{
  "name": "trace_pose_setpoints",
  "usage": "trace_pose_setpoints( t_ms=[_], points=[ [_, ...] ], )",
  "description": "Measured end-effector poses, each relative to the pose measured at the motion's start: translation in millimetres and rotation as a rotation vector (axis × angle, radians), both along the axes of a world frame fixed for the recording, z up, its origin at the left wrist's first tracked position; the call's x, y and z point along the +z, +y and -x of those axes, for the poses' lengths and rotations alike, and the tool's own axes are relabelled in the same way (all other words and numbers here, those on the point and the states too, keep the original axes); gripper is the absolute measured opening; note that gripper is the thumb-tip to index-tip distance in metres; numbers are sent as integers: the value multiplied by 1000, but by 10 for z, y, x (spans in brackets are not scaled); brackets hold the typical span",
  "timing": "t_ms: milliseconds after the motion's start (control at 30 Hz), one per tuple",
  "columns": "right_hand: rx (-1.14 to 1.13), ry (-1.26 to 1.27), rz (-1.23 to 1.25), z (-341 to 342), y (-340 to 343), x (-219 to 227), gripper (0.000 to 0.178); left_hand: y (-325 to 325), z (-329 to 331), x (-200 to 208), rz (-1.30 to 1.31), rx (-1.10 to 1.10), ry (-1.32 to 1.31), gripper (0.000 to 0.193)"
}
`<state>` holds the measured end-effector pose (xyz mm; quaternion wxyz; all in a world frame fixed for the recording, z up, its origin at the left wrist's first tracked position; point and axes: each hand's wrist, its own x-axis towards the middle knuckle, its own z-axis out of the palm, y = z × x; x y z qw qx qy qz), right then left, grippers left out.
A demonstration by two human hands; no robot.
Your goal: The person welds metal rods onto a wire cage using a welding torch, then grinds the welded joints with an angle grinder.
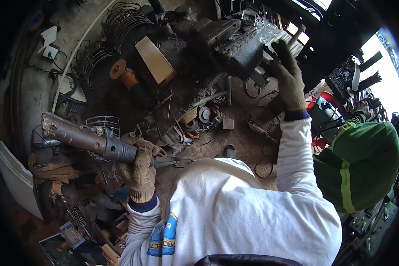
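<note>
My left hand [139, 173], in a tan knit work glove, is closed around the near end of a thick brown metal tube [86, 137]. The tube has round holes in its side and a scuffed, paint-worn far end, and it points to the left. My gloved right hand [289, 80] is raised at the upper right with its fingers apart and nothing in them. Just left of those fingers stands a heavy dark bench vise [241, 55]; whether a fingertip touches it I cannot tell.
An angle grinder [125, 75] with an orange disc and a long tan box [155, 60] lie at the upper left, near coiled wire [122, 22]. Small metal parts [204, 114] litter the floor ahead. At the right a co-worker in a green hooded top [363, 164] bends forward.
</note>
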<state>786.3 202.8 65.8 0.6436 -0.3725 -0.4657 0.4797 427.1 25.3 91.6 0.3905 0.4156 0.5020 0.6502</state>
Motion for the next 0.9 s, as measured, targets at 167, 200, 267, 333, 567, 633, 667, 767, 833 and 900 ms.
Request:
trace_pose_setpoints(
  t_ms=[167,200,267,333,567,633,667,767,833,900],
  points=[
    [371,-465,148,53,-87,-1110,39,-50,-7,46,-9,2,-11,34],
    [486,293,538,478,-353,-1110,40,-40,-7,32,-12,7,-12,34],
    [784,106,541,852,-647,-818,44,-51,-12,9,-34,49,38,33],
    [415,-191,129,731,-510,-414,49,-35,-84,59,-17,71,22,31],
    [-123,-603,169,-259,319,-999,50,-34,-114,55,-60,98,119,26],
    [144,-1212,-17,-132,163,-1058,47,-90,-54,30,-15,99,152,27],
    [303,-1020,8,138,-58,-1140,46,-79,-38,28,22,88,176,28],
    [548,-92,397,760,-425,-908,39,-70,-136,96,-23,96,138,28],
    [459,13,442,757,-366,-467,29,-50,-152,93,-20,96,44,26],
    [238,66,206,410,-231,-29,33,-97,-91,107,-10,88,143,25]
  ],
)
